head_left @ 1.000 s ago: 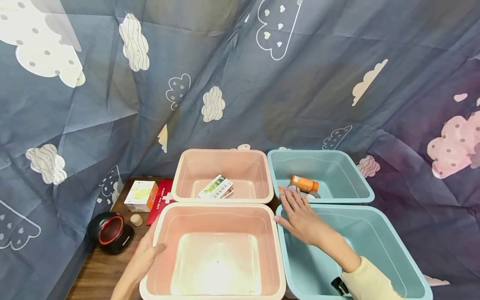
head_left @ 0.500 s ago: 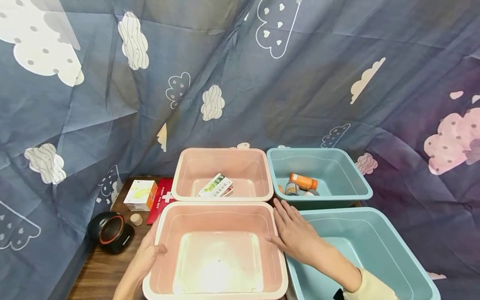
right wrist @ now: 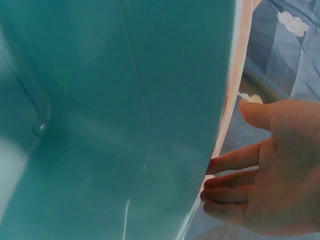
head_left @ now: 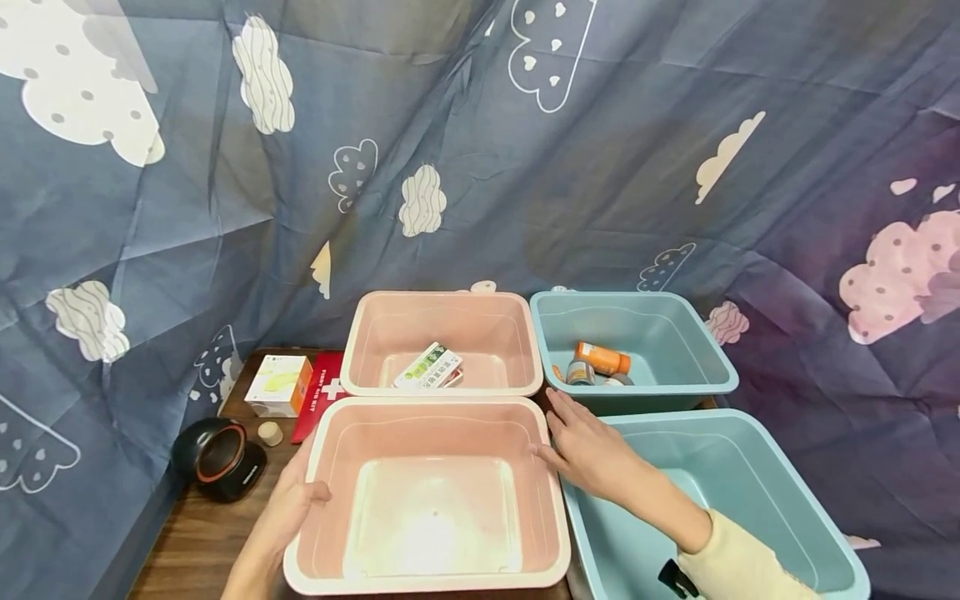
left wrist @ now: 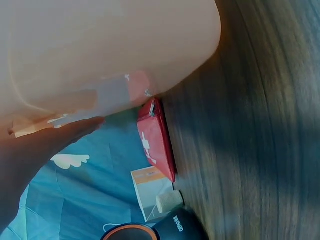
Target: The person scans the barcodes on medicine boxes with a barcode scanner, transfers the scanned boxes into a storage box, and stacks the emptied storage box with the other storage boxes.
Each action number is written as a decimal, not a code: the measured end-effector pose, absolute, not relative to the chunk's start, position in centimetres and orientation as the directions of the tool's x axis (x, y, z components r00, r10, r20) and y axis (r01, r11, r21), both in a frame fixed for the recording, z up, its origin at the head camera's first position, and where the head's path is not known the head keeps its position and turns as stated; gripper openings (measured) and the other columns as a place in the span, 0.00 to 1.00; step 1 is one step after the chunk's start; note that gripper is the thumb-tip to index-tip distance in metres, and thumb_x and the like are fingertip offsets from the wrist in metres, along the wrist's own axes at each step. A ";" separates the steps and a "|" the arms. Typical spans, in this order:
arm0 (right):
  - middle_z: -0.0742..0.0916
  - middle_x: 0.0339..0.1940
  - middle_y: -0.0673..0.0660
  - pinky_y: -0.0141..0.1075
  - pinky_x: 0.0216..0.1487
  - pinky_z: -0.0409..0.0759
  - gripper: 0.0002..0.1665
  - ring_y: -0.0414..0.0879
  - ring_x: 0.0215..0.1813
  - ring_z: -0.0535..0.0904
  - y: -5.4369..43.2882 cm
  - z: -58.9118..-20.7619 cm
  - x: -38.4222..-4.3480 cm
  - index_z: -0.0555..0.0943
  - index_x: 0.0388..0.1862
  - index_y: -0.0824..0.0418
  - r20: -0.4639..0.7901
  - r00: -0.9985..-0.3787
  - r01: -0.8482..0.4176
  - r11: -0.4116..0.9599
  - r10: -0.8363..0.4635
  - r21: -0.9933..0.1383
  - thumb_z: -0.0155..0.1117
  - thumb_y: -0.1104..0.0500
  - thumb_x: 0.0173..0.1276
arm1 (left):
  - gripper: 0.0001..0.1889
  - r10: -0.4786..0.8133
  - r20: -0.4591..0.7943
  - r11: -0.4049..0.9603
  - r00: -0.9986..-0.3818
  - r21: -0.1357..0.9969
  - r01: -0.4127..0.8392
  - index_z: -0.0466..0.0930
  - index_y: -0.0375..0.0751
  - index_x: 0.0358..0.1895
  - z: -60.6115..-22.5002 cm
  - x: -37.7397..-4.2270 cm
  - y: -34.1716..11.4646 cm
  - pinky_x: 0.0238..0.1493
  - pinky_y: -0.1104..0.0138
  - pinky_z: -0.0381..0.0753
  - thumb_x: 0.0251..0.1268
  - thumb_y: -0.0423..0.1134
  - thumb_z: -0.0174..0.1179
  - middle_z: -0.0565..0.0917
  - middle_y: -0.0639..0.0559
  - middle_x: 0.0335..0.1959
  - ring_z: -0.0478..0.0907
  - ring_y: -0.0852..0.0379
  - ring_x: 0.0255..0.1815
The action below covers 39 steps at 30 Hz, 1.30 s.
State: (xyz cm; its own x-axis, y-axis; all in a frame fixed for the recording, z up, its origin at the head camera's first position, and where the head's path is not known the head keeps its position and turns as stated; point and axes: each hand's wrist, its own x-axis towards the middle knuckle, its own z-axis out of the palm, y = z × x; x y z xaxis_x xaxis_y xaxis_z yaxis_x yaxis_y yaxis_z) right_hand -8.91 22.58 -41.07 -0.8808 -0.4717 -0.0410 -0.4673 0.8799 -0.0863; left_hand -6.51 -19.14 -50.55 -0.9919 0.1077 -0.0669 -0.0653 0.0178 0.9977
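The near pink bin (head_left: 427, 429) stands on the table between both hands. My left hand (head_left: 288, 504) holds its left rim, thumb over the edge inside and fingers along the outer wall. In the left wrist view, the left hand (left wrist: 45, 150) lies against the bin's pale side. My right hand (head_left: 596, 454) rests at the bin's right rim with fingers extended forward and the thumb over the edge. Beneath the right forearm is the near blue bin (head_left: 757, 475). The right wrist view shows the right hand (right wrist: 275, 175) beside a blue wall.
A far pink bin (head_left: 442, 308) holds small boxes (head_left: 431, 367). The far blue bin (head_left: 667, 333) contains an orange bottle (head_left: 603, 358) and a grey jar (head_left: 580, 372). At left are a white-orange box (head_left: 277, 383), a red first aid pouch (head_left: 322, 396), and a black round device (head_left: 217, 458).
My right hand has moved left and back from the far blue bin's front rim to the pink bin's right rim. The near blue bin has shifted slightly forward, opening a gap between the blue bins.
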 end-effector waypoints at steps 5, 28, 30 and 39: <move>0.71 0.81 0.79 0.63 0.81 0.68 0.37 0.72 0.85 0.66 21.8 -41.4 -8.5 0.84 0.55 0.78 -0.123 -0.902 -0.399 0.907 -0.415 -0.132 0.65 0.40 0.82 | 0.59 0.082 -0.110 -0.010 -0.991 0.994 -0.111 0.47 0.27 0.88 -50.4 -6.5 -19.1 0.57 0.79 0.77 0.38 0.13 0.49 0.62 0.28 0.83 0.76 0.70 0.57; 0.62 0.90 0.70 0.75 0.76 0.68 0.45 0.76 0.85 0.63 23.6 -32.0 -8.9 0.71 0.82 0.66 -0.021 -0.869 -0.446 0.802 -0.494 -0.397 0.72 0.54 0.68 | 0.65 0.149 -0.081 0.053 -0.985 0.996 -0.074 0.43 0.51 0.92 -40.6 -3.2 -21.1 0.50 0.65 0.87 0.41 0.17 0.53 0.72 0.46 0.73 0.81 0.55 0.55; 0.60 0.91 0.69 0.74 0.73 0.70 0.47 0.74 0.85 0.64 24.7 -30.0 -8.8 0.68 0.85 0.67 -0.028 -0.856 -0.462 0.789 -0.516 -0.406 0.71 0.51 0.72 | 0.66 0.201 -0.056 0.103 -0.978 0.994 -0.036 0.40 0.56 0.93 -39.0 -2.9 -21.0 0.49 0.66 0.86 0.43 0.20 0.55 0.68 0.41 0.76 0.80 0.57 0.55; 0.55 0.93 0.67 0.53 0.68 0.80 0.42 0.64 0.80 0.74 29.5 -24.6 -8.3 0.69 0.87 0.54 -0.013 -0.810 -0.525 0.734 -0.587 -0.431 0.71 0.53 0.78 | 0.69 0.317 -0.031 0.470 -0.948 0.873 0.128 0.25 0.53 0.91 -31.5 -2.6 -19.2 0.61 0.81 0.69 0.48 0.31 0.62 0.30 0.44 0.93 0.59 0.46 0.82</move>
State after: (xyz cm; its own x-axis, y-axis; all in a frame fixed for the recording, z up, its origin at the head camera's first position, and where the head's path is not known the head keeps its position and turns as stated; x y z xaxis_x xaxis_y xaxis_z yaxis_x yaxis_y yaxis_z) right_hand -8.30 29.52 -24.61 -0.8096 -0.5868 -0.0135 -0.5249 0.7341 -0.4307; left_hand -2.61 -19.18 -31.54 -0.9479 0.3171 -0.0313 0.1283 0.4698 0.8734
